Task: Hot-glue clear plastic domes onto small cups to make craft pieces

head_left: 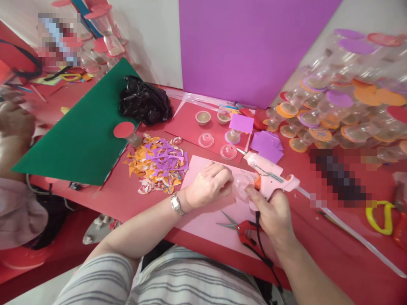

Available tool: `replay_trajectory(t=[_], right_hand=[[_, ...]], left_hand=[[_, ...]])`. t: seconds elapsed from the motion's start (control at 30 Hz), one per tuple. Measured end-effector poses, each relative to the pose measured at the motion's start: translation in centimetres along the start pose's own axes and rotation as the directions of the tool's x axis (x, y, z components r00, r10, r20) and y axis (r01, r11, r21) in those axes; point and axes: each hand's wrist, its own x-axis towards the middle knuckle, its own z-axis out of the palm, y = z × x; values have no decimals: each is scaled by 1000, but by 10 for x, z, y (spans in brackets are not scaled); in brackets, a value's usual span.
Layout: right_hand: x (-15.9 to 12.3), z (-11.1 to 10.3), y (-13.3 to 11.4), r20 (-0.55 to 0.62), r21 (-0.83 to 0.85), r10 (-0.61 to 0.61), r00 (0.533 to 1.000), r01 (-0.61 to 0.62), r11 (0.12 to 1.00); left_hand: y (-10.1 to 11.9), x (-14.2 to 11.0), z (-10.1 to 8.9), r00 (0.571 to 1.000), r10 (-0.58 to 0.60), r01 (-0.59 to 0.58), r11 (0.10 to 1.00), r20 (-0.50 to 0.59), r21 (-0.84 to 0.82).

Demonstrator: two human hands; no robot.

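In the head view my right hand (275,209) is wrapped round a pink hot glue gun (265,169), its nozzle pointing away to the upper left. My right thumb touches a clear plastic dome (241,185) beside the gun. My left hand (214,182) is closed with fingers curled, just left of the dome; what its fingertips pinch, if anything, is hidden. Pink paper (203,222) lies under both hands. Red-handled scissors (243,231) rest on it, blades apart. Several clear domes (206,140) and small filled cups (202,117) stand beyond on red card (181,123).
Orange and purple paper scraps (162,161) are heaped at left, near a black plastic bag (144,101) and green board (79,135). Stacked plastic hourglass shapes (333,106) fill the right. A glue stick (359,237) and yellow-handled scissors (381,218) lie right. Another person's arm (14,140) is at far left.
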Motion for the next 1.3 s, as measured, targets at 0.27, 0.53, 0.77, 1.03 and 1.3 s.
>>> replay_trajectory(t=[0.27,0.53,0.77,1.03,1.3], right_hand=[[0,3,-8,-46,-66,-58,997,55,996],[6,-3,9,-165,-33,-91,982,86,996],[11,-8,24,-213,90,-30,977,50,995],[8,-7,17,-201,19,-31,979,36,999],[4,-6,1,-139,-200,-140,980,111,973]], left_hand=[[17,12,-9,804,-570,589,726,170,-354],[-5,12,-13,796,-569,514,452,208,-728],[-27,14,-42,891,-453,427,855,-22,-293],[-13,4,-11,985,-2,-43,965,172,259],[-7,4,-7,982,101,-149,935,163,322]])
